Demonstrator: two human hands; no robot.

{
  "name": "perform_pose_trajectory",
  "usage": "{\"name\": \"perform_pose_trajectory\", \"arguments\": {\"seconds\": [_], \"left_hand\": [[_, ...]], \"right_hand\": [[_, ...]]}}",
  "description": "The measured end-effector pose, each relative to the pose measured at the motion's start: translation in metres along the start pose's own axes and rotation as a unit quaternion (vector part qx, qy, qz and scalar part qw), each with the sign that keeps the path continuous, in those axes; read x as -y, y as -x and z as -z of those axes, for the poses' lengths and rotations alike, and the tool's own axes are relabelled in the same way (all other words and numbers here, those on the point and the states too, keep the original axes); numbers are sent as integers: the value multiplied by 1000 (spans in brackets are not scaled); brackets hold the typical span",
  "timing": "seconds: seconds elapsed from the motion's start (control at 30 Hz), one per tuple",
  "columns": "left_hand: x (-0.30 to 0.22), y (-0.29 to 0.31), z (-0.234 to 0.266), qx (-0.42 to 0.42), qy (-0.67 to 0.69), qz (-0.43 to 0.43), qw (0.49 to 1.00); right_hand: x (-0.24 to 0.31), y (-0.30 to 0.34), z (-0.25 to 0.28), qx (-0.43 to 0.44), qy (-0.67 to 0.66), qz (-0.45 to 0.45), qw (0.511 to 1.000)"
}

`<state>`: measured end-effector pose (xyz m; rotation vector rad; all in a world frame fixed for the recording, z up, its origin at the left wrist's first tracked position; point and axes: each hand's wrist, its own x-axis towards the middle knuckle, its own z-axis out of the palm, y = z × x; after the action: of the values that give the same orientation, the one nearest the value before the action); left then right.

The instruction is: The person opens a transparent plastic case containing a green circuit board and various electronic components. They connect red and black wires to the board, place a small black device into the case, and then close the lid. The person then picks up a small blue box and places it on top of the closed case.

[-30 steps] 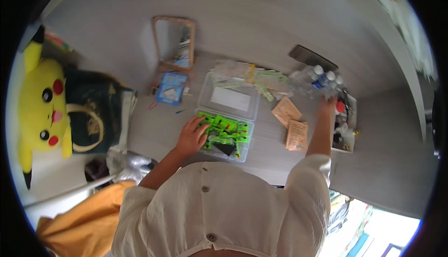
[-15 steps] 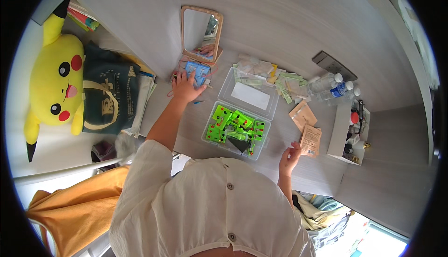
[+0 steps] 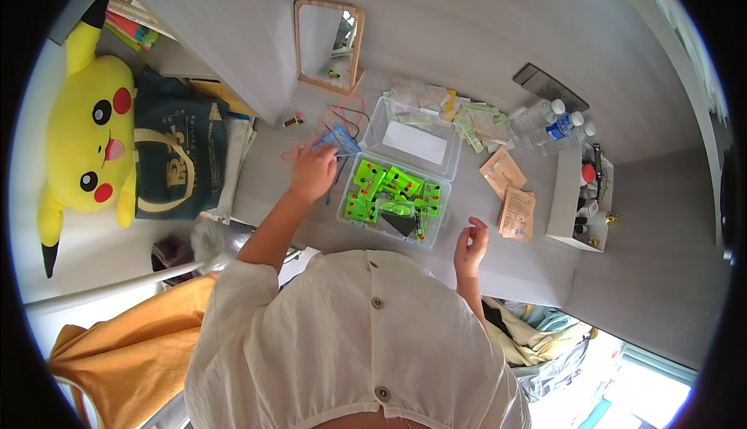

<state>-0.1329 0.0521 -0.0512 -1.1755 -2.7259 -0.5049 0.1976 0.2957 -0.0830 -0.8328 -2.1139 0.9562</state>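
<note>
Desk, mid-job. My L hand (image 3: 313,170) is reaching over the L side, fingertips meeting the blue flat thing (image 3: 340,139) just L of the hinged lid (image 3: 445,121) — can't tell if I'm pinching it or only touching. My R hand (image 3: 471,246) is hanging near the brown packets (image 3: 517,212), fingers half curled, thumb standing apart, nothing in it.

Progress, my judgement: partway. Clear plastic box (image 3: 342,207) is lying open in front of me; green pieces (image 3: 362,209) are filling it, a dark flat piece (image 3: 399,224) sitting among them. Outside it: blue thing, red & dark wires (image 3: 331,114) looping behind it, plus a small red-and-green piece (image 3: 293,120) lying apart, farther L. Can't tell how much is left.

Surface: grey wood-look desk (image 3: 476,195). Framed mirror (image 3: 327,43) is standing at the back L; light wrappers (image 3: 420,96) are heaping behind the lid; clear bottles (image 3: 556,129) are crowding the back R, next to a white organiser (image 3: 562,207) w/ small bits inside. Dark socket strip (image 3: 551,86) is running along the wall above.

Room: yellow plush toy (image 3: 92,133) & dark green bag (image 3: 194,145) are leaning at far L, orange cloth (image 3: 140,351) draping below; folded clothes (image 3: 537,332) are piling lower R, under desk edge — bright light beyond.
</note>
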Motion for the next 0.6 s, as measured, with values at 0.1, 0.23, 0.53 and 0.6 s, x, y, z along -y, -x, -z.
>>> {"name": "perform_pose_trajectory", "arguments": {"seconds": [0.1,0.23,0.53,0.6], "left_hand": [[5,-4,24,-24,60,51,997],[31,-3,44,7,208,193,959],[115,43,71,-12,215,296,931],[118,58,69,1,100,311,945]], "right_hand": [[15,-5,2,-4,-20,0,1000],[30,-3,7,1,2,33,999],[17,22,7,13,-43,-67,997],[-2,30,2,3,-88,-123,988]]}}
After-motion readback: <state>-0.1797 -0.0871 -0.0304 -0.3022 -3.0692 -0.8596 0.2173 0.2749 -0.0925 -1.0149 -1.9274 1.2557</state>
